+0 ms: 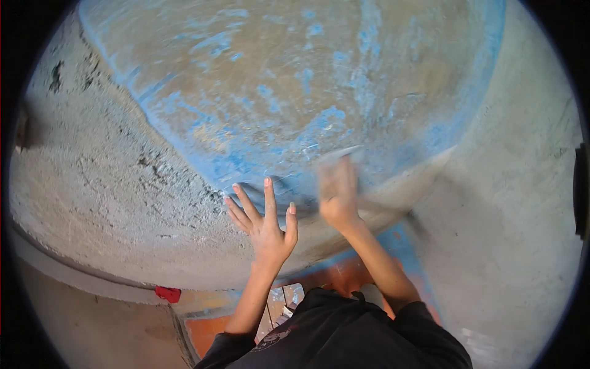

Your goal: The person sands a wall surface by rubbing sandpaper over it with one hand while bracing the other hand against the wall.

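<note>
A large surface [283,74], brownish-grey with patchy blue paint and a blue border, fills the upper middle of the view. My left hand [267,230] is open, its fingers spread toward the lower blue edge; I cannot tell whether the fingertips touch it. To its right, my right hand [338,197] is closed and smeared by motion. Its fingers grip a flat, pale piece [340,154] with a thin straight edge, held against or very near the blue paint. Blur hides exactly what this piece is.
Rough, pitted grey plaster [141,166] lies left of the painted area, and smoother grey plaster [510,184] lies right. Below are a small red object [168,294], an orange and blue floor patch [209,332] and a curved ledge [80,273].
</note>
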Motion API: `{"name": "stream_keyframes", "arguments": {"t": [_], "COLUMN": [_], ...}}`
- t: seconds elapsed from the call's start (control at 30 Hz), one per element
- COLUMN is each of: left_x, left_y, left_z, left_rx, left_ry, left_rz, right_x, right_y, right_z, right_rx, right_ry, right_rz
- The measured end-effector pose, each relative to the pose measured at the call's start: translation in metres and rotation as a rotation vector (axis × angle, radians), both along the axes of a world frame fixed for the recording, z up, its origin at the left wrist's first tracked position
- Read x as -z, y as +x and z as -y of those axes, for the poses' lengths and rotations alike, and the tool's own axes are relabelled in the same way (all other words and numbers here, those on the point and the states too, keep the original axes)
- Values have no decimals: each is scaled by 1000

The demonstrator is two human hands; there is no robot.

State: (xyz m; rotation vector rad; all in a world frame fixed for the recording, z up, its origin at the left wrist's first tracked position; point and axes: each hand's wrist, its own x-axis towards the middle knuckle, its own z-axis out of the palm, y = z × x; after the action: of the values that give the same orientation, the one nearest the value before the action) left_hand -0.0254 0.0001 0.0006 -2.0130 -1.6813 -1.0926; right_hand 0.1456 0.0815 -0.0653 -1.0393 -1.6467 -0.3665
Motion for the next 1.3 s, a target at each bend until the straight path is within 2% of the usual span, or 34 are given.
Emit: {"name": "stream_keyframes", "arguments": {"t": [0.1,0.13,0.2,0.27,0.33,0.43,0.53,0.63,0.67,0.77,0.87,0.97,1.0,1.1,1.2,1.3], "left_x": [-1,-2,-2,-2,-1,-2,-2,-2,0,1,-4,-7,-7,-10,-12,-11], "left_y": [8,11,17,23,30,41,55,74,80,107,138,167,178,212,242,273], "left_z": [-6,-9,-14,-19,-23,-29,-35,-45,-48,-58,-70,-77,-79,-89,-96,-103], "left_rx": [52,66,73,81,96,121,121,117,113,107,123,122,120,113,117,100], "left_ry": [1,3,19,19,10,2,-11,-16,-10,-5,-17,-21,-24,-33,-37,-29], "left_rz": [-7,-3,-12,-24,-32,-31,-12,-28,-38,-46,-48,-49,-43,-64,-56,-50], "right_x": [9,4,-9,-7,12,21,23,43,59,23,29,6,-1,15,3,-39], "right_y": [29,35,34,39,53,79,79,112,123,136,173,218,226,259,307,330], "right_z": [-1,-9,-24,-20,-1,-25,-41,-29,-46,-61,-47,-69,-84,-72,-94,-100], "right_rx": [-141,81,116,43,-124,63,199,-15,132,233,18,122,244,23,77,117], "right_ry": [-93,-32,-15,-23,-70,-96,19,-37,46,-20,64,-78,-76,-11,-25,87], "right_rz": [263,40,-455,-365,319,-346,-511,199,-15,-687,268,-418,-611,181,-188,-216]}}
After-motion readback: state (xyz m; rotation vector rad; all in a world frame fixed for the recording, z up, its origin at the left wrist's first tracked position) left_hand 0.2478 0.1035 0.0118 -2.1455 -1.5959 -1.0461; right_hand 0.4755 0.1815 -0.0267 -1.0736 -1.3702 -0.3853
